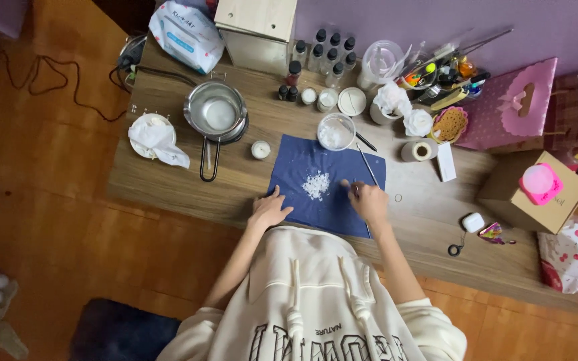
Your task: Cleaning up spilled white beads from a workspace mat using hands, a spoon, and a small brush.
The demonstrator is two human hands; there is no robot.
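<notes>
White flakes (pixel 316 184): small loose heap, crumbly, mid blue cloth (pixel 322 194). Left hand (pixel 268 210) flat on cloth, grip released. Right hand (pixel 368 200) beside heap; grip unclear.

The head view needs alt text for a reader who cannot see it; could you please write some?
A person's left hand rests flat on a dark blue cloth holding a small pile of white flakes, while the right hand pinches something small beside it. A steel saucepan and small bottles crowd the wooden table.

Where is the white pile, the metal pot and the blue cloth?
white pile (pixel 316 184), head view, middle of the crumbs.
metal pot (pixel 216 111), head view, inside bottom.
blue cloth (pixel 296 160), head view, bare upper-left part.
</notes>
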